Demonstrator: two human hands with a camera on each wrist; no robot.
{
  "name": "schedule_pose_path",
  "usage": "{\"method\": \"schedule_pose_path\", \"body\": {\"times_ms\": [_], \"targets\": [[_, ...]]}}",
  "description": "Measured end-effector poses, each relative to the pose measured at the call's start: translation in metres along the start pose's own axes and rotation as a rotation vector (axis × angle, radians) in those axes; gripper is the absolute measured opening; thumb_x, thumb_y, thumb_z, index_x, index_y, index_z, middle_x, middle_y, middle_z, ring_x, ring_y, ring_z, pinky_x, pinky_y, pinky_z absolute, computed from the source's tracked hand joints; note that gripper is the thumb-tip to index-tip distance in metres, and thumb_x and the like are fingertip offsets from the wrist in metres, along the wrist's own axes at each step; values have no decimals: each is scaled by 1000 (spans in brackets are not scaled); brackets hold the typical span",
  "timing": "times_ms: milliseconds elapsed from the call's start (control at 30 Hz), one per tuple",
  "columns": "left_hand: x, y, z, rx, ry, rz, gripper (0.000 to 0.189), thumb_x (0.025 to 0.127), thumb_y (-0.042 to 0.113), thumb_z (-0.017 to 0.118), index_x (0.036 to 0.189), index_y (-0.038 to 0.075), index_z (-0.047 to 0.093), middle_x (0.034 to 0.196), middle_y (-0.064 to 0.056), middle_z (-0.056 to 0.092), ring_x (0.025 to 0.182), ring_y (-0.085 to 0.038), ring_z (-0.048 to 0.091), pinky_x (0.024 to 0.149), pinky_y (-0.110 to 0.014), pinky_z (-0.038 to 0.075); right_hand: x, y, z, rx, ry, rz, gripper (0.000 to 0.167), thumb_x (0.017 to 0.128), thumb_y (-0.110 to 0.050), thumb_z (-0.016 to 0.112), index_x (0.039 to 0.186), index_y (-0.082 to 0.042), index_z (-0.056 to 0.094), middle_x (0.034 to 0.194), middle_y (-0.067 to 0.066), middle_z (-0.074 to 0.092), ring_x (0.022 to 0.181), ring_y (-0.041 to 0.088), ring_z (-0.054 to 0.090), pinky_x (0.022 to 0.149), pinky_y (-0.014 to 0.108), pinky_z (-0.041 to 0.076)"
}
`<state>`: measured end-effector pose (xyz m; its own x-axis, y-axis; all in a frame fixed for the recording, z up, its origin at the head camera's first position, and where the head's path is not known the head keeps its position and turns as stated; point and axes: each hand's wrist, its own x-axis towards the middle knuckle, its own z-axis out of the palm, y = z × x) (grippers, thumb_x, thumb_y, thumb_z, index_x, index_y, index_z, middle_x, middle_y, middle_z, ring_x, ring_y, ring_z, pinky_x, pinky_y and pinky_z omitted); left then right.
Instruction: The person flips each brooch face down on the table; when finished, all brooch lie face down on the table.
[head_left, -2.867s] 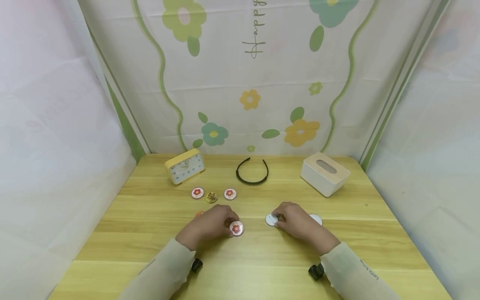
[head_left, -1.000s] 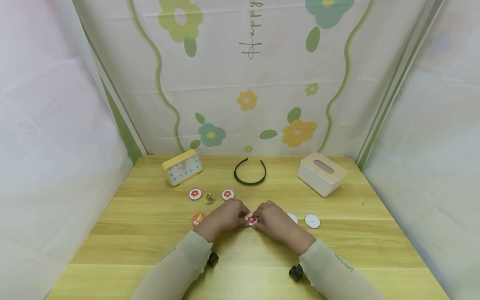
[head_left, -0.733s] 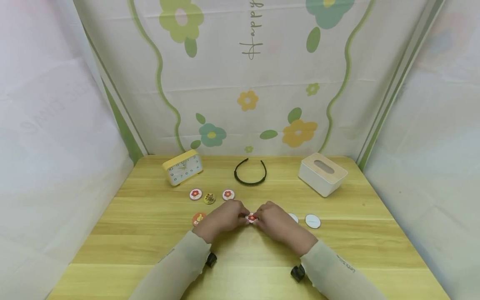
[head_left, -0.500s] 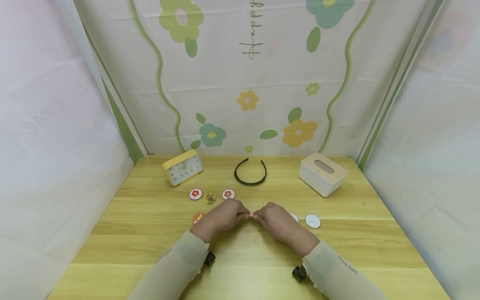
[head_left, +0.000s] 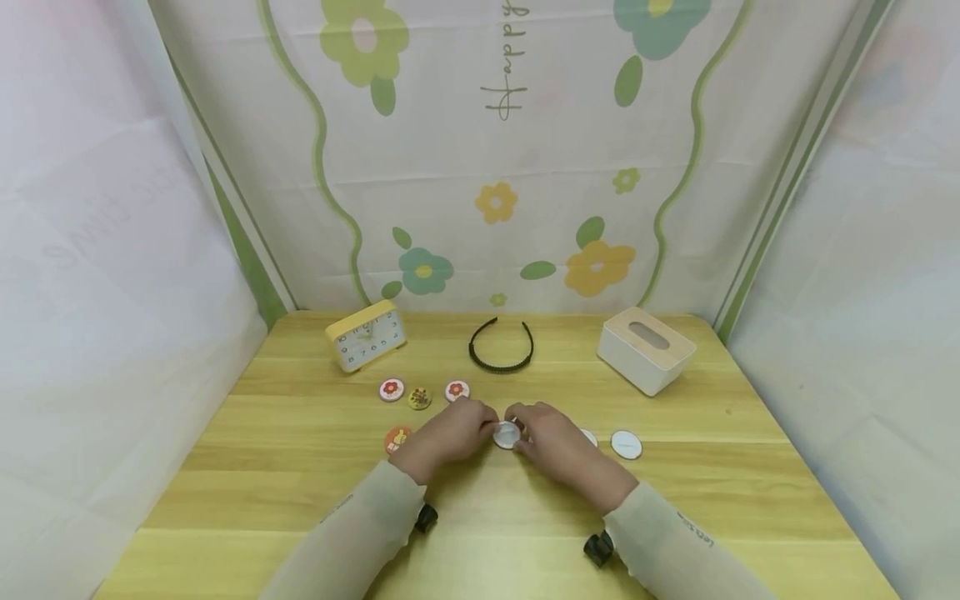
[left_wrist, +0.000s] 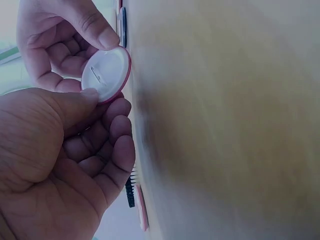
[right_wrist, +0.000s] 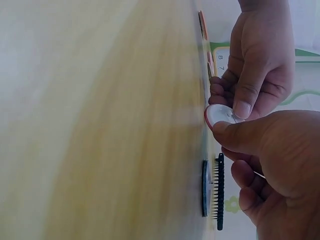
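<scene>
A round pin badge (head_left: pixel 507 435) is held just over the middle of the table, its white back facing up. The pin shows across that back in the left wrist view, where the badge (left_wrist: pixel 107 75) also has a red rim. My left hand (head_left: pixel 459 429) pinches one edge with the thumb on the white back. From the opposite side my right hand (head_left: pixel 551 440) pinches the badge (right_wrist: pixel 219 115) between thumb and fingers. Beside my right hand lie two white-backed badges, one partly hidden (head_left: pixel 590 436) and one in full view (head_left: pixel 626 444).
Left of centre lie two red-flower badges (head_left: pixel 392 389), a yellow badge (head_left: pixel 420 398) and an orange badge (head_left: pixel 397 438) partly covered by my left arm. Along the back stand a yellow clock (head_left: pixel 367 336) and a tissue box (head_left: pixel 647 350), with a black headband (head_left: pixel 501 365) between them.
My hands came together at the middle, the left bringing the red-flower badge and the right leaving a white-backed one behind. The badge has since been flipped from flower side to white back.
</scene>
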<state>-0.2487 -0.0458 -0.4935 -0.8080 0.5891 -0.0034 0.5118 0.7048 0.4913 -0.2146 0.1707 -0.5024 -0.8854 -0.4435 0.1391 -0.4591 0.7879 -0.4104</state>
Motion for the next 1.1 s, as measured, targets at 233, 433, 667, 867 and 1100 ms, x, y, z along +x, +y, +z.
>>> {"method": "schedule_pose_path", "body": {"times_ms": [233,433,667,867,1100], "targets": [[-1,2,1,-97,42,-21,10,99,12,81,104,19,75,91,6,71,84,-10,64,80,-28,55,1,1,1,11,-2,30,31,92,-16,89,119,-15,74,101,-4,72,98,13,63,87,39,57],[-3,-1,2,-163,19,-34,19,93,8,87,105,17,76,94,4,72,88,-12,65,81,-28,55,4,7,2,100,-15,59,31,89,-19,92,116,-15,78,106,-4,75,103,16,65,94,43,56],[-1,-7,3,-173,9,-18,17,92,10,88,105,18,79,92,9,71,86,-8,64,82,-27,55,8,16,3,126,-41,45,33,87,-23,94,117,-17,81,112,-4,78,105,15,65,97,45,55],[0,-7,3,-167,-13,-19,17,93,11,88,108,16,84,96,9,76,85,-6,65,82,-28,56,9,18,2,119,-68,15,31,88,-23,94,116,-16,83,111,-4,79,105,16,64,95,43,54],[1,-5,3,-156,-32,-28,18,93,11,87,110,14,85,100,5,79,86,-4,65,82,-27,56,9,19,1,85,-99,-34,31,92,-23,90,120,-12,83,117,1,78,109,18,64,96,42,54]]}}
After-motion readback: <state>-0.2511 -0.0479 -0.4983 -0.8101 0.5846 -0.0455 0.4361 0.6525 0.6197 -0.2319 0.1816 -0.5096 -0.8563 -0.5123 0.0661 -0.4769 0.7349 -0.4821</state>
